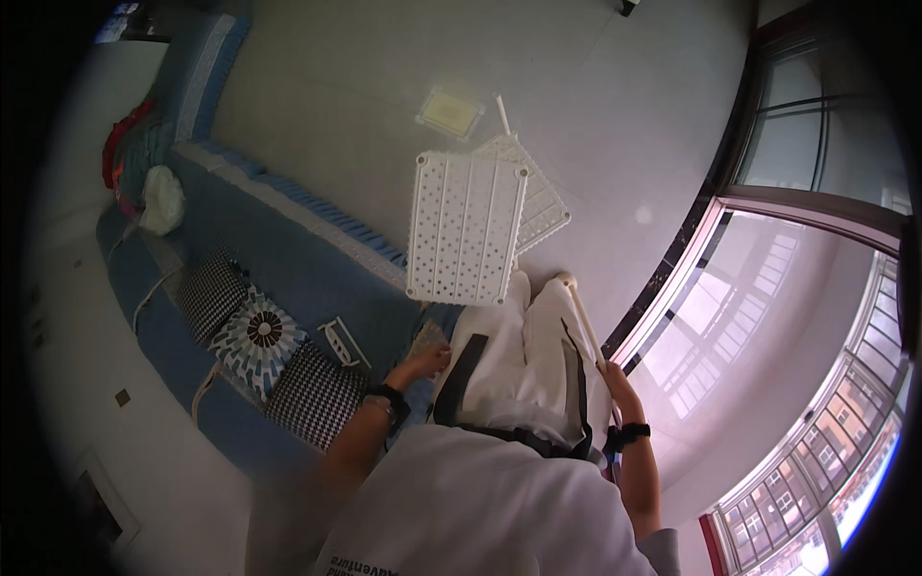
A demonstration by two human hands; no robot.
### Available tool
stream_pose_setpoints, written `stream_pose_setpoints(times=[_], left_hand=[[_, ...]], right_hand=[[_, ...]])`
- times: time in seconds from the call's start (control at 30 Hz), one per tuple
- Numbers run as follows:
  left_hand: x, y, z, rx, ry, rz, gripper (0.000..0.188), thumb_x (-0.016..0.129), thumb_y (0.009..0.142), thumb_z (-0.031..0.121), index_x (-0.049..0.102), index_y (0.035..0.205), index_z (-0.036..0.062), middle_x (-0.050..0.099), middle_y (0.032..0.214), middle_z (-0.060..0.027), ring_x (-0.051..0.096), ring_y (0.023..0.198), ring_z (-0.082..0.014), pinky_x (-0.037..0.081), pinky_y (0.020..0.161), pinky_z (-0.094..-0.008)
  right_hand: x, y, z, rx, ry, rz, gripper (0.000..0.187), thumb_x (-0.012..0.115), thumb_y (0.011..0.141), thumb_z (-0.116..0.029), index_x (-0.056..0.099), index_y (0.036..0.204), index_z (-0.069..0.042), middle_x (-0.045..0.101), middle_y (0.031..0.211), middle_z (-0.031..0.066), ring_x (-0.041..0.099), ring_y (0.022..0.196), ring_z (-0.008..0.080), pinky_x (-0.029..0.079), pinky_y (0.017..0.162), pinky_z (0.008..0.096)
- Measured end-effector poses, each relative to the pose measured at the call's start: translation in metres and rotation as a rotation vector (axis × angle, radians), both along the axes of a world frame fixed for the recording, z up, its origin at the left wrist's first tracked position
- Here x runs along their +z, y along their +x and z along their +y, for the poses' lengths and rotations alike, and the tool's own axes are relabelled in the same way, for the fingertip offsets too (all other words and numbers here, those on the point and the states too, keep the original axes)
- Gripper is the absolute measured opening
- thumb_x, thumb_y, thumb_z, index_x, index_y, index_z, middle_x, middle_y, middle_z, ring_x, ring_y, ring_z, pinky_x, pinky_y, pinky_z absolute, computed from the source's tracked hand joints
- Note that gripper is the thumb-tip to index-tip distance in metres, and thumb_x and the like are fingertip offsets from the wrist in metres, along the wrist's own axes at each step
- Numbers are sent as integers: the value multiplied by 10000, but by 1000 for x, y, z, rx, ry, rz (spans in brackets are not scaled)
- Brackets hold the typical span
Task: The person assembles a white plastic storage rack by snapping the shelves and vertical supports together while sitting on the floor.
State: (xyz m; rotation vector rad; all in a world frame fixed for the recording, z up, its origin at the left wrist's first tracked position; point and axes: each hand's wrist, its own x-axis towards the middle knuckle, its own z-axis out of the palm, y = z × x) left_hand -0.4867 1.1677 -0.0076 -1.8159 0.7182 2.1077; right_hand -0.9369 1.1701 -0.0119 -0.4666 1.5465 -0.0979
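My right hand (620,386) is wrapped round a slim white pole (585,319) that runs along my right thigh, its far end by my knee. Beside my left thigh is my left hand (428,362), with its fingers curled closed. A pale, crumpled-looking thing (429,336) lies just past those fingers; whether they hold it is unclear. In front of my knees is a white perforated plastic shelf panel (467,230) with pegs at its corners. Partly behind it is a second white panel (545,204), with another white pole (502,113) sticking out beyond.
I sit at the end of a blue sofa (317,230). Houndstooth cushions (315,394), a round-patterned cushion (261,331) and a white plastic part (343,343) lie on it at my left. A flat yellowish packet (450,113) is on the floor. Glass sliding doors (730,288) stand at right.
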Motion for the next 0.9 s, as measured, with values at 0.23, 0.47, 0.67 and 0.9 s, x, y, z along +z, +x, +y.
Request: stream_pose_setpoints(times=[0.23,0.47,0.67,0.9], left_hand=[[-5,11,32,-163,-275,85,340,547,903,203,481,1202,56,580,1018,-134,568,934,-263,461,762,-376],[51,1,47,177,-561,-106,217,544,903,123,519,1080,1,584,1004,-107,555,932,-200,433,822,-306],[28,63,61,226,-617,59,96,444,935,54,502,987,-2,557,904,-86,504,838,-152,412,772,-269],[62,106,-35,-139,-546,24,108,432,941,76,413,836,60,393,717,15,367,626,-58,328,563,-199]], right_hand=[[10,12,-19,233,-146,-173,236,448,908,-162,635,951,-24,625,809,3,550,733,90,446,657,271],[4,8,-18,441,-178,-63,326,496,920,-285,596,977,20,639,819,152,577,741,190,458,695,338],[-6,32,20,126,-448,64,236,620,853,-204,580,880,27,555,671,122,455,630,156,426,616,326],[17,103,24,-201,-454,222,244,652,813,-201,553,814,22,559,678,197,487,589,309,426,611,382]])
